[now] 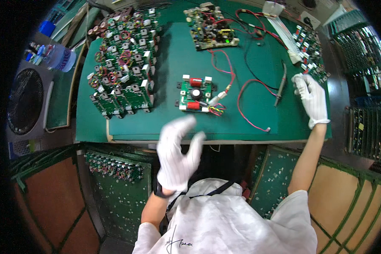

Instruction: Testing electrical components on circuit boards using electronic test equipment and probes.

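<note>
My left hand (178, 154), in a white glove, hovers at the table's front edge with thumb and fingers apart and nothing in them. Just beyond it a small green circuit board (194, 94) lies on the mat, bearing two red parts, a round black part and white corner blocks. A white connector (218, 98) with red and yellow wires sits at the board's right side. My right hand (312, 99), also gloved, is at the table's right side, fingers loosely bent, with no object visible in it. Nearest to it are a grey test probe (281, 84) and several small circuit boards (311, 51).
Several green boards with coils (125, 63) stand in rows at the left. A powered board with a green light (211, 27) sits at the back. Red and black leads (241, 101) cross the green mat (169, 127). A fan (25, 95) and bottle (61, 57) are left of the table.
</note>
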A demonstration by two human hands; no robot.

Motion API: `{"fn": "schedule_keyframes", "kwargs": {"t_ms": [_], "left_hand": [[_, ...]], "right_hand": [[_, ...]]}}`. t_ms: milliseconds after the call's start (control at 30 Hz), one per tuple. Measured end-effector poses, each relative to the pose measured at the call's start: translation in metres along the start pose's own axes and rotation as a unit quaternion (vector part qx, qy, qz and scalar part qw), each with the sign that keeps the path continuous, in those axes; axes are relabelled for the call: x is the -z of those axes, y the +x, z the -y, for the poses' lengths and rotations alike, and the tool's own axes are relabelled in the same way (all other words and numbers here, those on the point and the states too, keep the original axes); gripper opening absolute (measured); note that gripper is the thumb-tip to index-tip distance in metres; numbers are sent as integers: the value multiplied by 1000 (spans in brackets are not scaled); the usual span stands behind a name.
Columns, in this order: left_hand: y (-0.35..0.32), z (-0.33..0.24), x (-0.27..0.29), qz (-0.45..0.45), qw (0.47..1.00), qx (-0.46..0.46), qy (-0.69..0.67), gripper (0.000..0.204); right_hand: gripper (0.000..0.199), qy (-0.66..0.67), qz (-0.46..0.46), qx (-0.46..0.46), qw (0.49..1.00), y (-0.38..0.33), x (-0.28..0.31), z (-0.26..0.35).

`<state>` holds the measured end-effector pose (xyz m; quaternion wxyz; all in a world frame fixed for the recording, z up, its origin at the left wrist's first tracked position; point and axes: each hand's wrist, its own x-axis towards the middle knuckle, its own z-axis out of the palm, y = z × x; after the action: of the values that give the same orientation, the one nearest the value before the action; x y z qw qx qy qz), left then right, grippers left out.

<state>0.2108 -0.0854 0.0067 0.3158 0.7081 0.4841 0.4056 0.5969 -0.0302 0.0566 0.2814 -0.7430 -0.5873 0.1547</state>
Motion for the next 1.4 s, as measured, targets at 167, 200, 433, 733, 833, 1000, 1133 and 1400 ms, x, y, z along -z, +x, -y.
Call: {"fn": "schedule_keyframes", "kwargs": {"t_ms": [167,200,433,733,833,1000,1133,1400], "left_hand": [[-29,-41,-50,263,806,333,-413,75],[-23,-46,-64,253,799,341,-426,77],[14,-56,-140,178,748,386,-509,51],[-12,-44,-15,292,911,68,-284,10],[-6,-14,30,346,883,86,-306,12],[48,11,51,43,931,214,-294,26],[81,40,32,-3,944,218,-246,32],[88,44,18,-19,957,191,-217,26]], "right_hand": [[71,-57,110,-149,981,-9,-37,-2],[76,-88,99,-154,979,-9,-44,4],[50,50,60,-87,993,-6,-53,-3],[31,611,16,-14,792,-23,1,-5],[33,599,21,7,801,-24,-14,-2],[34,556,55,-34,828,-36,-62,22],[29,506,29,-42,861,-34,-97,45],[28,352,62,-69,932,-40,-102,59]]}}
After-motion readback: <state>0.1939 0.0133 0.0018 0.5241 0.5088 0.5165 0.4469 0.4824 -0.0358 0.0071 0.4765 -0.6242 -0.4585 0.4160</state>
